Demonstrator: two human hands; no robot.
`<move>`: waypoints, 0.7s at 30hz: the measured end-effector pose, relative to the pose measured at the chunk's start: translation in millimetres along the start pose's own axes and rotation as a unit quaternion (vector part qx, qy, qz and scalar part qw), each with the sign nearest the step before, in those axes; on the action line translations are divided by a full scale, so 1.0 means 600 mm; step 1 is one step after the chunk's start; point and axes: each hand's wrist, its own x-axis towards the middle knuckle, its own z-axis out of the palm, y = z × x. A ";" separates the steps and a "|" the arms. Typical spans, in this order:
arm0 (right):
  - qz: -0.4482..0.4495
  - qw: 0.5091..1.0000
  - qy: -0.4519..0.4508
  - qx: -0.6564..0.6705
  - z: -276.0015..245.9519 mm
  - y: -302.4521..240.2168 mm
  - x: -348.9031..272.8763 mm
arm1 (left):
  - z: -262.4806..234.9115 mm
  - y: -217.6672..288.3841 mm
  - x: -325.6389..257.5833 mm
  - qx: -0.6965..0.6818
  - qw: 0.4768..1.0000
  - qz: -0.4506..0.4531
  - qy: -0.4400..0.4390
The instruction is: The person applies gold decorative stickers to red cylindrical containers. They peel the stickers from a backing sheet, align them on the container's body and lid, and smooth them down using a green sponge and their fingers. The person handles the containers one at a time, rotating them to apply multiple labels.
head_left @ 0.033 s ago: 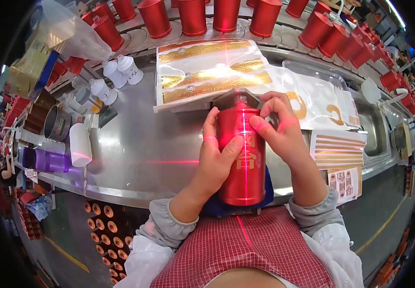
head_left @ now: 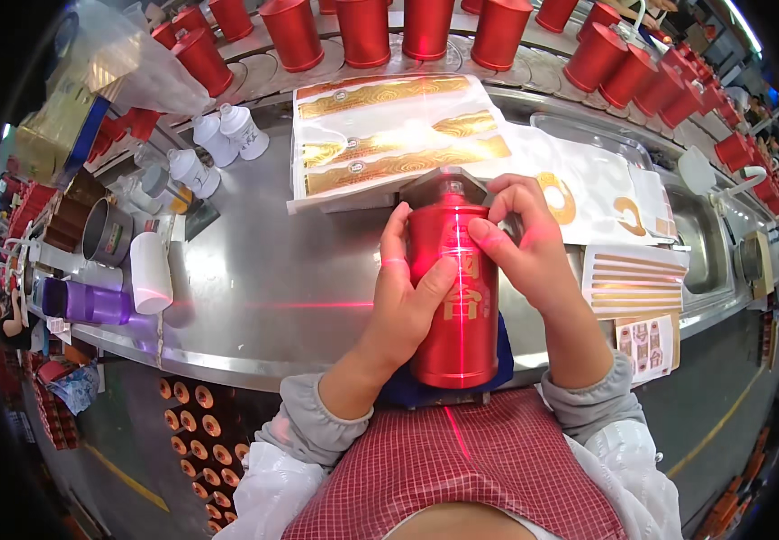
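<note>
A shiny red bottle (head_left: 439,351) with gold characters lies tilted in front of me, its neck pointing away and its base toward my apron. My left hand (head_left: 407,292) is wrapped round its left side, thumb across the front. At the upper right of the bottle, my right hand (head_left: 529,238) rests with bent fingers, the thumb pressed on the front near the shoulder. Whether a small label lies under that thumb is hidden. A blue pad (head_left: 398,387) shows beneath the bottle, and a red laser line runs down its front.
Sheets of gold labels (head_left: 389,135) lie beyond the bottle, with a striped gold sheet (head_left: 633,279) at right. Several red bottles (head_left: 362,31) stand along the far conveyor. White bottles (head_left: 244,130), a white roll (head_left: 150,270) and a purple holder (head_left: 88,301) sit left; a sink (head_left: 700,238) is right.
</note>
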 end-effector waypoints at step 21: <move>0.039 0.991 -0.047 0.123 -0.002 0.002 -0.072 | 0.012 0.031 -0.021 -0.004 0.998 -0.032 -0.057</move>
